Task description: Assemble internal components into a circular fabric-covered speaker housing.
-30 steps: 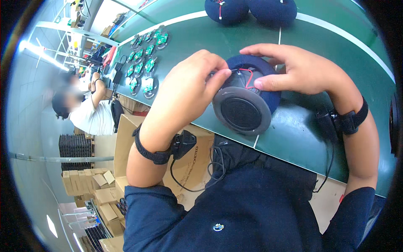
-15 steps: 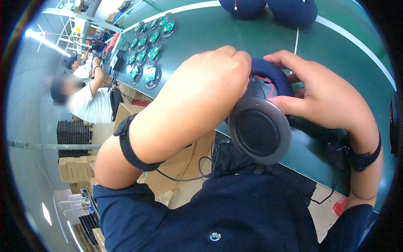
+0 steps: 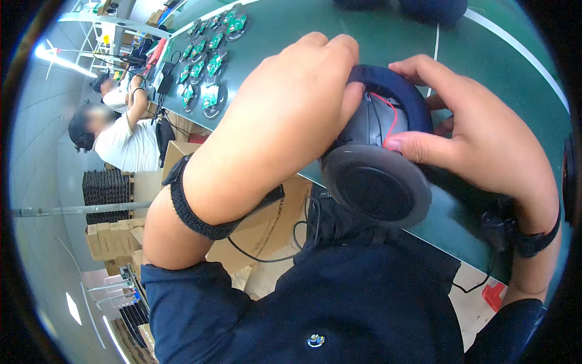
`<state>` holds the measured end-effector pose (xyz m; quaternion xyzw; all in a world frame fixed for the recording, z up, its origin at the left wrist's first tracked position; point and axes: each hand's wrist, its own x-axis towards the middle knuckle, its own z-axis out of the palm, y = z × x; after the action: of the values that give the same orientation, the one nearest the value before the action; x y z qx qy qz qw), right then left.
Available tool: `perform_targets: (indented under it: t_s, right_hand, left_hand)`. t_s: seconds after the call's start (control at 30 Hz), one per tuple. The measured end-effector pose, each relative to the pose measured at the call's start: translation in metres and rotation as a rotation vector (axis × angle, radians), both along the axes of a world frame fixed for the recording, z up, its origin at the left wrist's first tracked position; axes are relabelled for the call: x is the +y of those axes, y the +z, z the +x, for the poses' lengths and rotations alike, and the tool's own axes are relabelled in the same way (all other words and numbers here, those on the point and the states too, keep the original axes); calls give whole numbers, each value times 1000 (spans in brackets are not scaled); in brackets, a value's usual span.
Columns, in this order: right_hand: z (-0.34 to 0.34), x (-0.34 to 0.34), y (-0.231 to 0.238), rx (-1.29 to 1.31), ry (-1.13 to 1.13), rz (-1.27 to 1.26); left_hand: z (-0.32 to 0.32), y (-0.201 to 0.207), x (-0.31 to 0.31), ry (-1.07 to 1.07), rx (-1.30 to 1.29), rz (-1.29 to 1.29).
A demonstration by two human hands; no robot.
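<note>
Between my hands is what looks like a round speaker, with a navy fabric cover (image 3: 418,103) curved over a grey plastic body (image 3: 361,124). A red wire (image 3: 393,121) and a dark wire cross the grey surface. Facing me, the dark grey round base (image 3: 379,185) has a raised rim and a recessed centre. My left hand (image 3: 309,85) is closed on the cover's left edge, its thumb at the grey body and its other fingers mostly hidden. My right hand (image 3: 467,121) wraps the right side, thumb near the red wire's lower end just above the base, fingertips on the fabric.
Several green circuit boards on round clear pieces (image 3: 212,67) lie on the green table (image 3: 291,24) at the far left. Dark navy round objects (image 3: 433,9) stand at the far edge. An open cardboard box (image 3: 267,227) is below my left arm. Two people work at left.
My left hand has shifted up, and its thumb now shows at the grey body. More of that body is exposed, and the base has tipped slightly. The view has shifted a little.
</note>
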<state>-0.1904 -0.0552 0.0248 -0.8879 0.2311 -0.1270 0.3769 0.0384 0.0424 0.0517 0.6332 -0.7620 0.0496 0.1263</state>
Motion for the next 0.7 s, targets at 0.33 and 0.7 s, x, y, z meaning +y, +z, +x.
perform_targets:
  t_s: [0.33,0.7]
  right_hand:
    - [0,9,-5,-8,-64,-101]
    - [5,10,6,29,-83,42]
  left_hand:
    - [9,-9,1,-102,86,-83]
    - [11,3,17,-127,104,-26]
